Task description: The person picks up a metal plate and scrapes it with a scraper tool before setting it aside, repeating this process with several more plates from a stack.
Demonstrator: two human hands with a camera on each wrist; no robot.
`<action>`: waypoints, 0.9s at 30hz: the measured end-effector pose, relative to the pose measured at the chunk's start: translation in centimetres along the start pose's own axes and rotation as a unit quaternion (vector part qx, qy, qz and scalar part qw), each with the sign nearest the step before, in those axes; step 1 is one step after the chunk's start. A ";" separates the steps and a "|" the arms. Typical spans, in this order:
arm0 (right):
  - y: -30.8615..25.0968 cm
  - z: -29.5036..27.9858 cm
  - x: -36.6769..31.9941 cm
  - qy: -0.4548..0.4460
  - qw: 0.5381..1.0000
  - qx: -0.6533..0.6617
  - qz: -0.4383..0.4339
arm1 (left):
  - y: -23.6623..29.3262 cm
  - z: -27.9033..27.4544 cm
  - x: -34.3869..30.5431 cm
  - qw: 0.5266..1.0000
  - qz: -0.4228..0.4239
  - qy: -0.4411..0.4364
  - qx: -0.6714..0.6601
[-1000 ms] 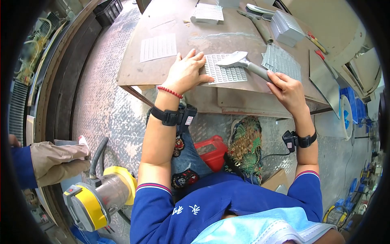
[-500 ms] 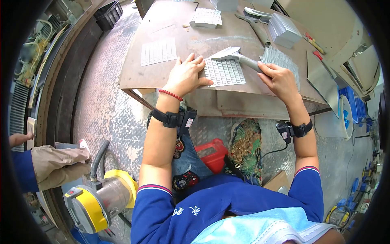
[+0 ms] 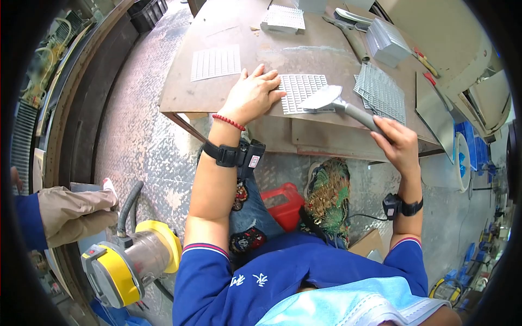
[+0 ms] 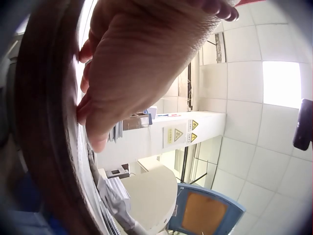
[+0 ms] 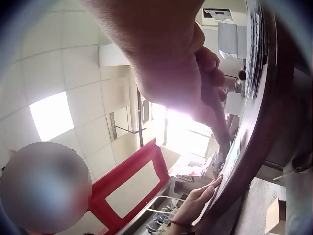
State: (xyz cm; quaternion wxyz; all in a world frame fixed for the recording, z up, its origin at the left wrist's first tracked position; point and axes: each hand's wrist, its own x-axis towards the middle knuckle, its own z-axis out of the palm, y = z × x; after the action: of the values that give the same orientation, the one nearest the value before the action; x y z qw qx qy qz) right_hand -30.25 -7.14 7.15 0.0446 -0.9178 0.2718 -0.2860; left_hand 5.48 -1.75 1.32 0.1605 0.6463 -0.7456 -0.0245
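Observation:
A perforated sheet (image 3: 291, 87) of light grey metal-like slots lies near the table's front edge. My left hand (image 3: 251, 96) rests at its left side with fingers spread and the thumb at its border. In the left wrist view, the left fingertips (image 4: 84, 110) touch down at the tabletop. My right hand (image 3: 399, 142) grips the grey handle of a scraper (image 3: 361, 115) with a flat, flared silvery head. That head (image 3: 323, 98) overlaps the sheet's near right part. The right wrist view shows the right fingers (image 5: 211, 61) curled round the handle.
On the table (image 3: 217, 98) another slotted sheet (image 3: 216, 62) lies left, with overlapping sheets (image 3: 382, 93) right. Behind stand stacked sheets (image 3: 387, 42), a grey tube (image 3: 353, 43) and a brush (image 3: 353, 19). A yellow vacuum cleaner (image 3: 128, 266) and another person's leg (image 3: 76, 212) are at lower left.
My right hand has drawn the scraper from the sheet's far edge towards its near right corner, after first moving it away from me. The left hand stays at the sheet's left side.

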 end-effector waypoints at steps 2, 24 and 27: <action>-0.8 -0.4 -0.8 -0.012 1.000 -0.012 -0.016 | -0.1 0.2 0.0 1.000 -0.003 0.008 -0.002; -0.1 1.0 2.0 -0.039 0.995 -0.065 -0.067 | 0.7 0.2 0.3 0.999 -0.012 0.006 0.037; 0.5 1.3 2.6 -0.041 0.994 -0.068 -0.071 | 0.7 0.2 0.2 0.999 -0.012 0.011 0.033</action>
State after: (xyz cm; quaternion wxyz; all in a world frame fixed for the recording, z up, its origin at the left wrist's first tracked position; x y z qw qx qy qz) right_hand -27.99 -9.05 7.21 -0.0277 -0.9465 0.2226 -0.2318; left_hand 4.70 -1.86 1.32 0.1468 0.6607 -0.7361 0.0056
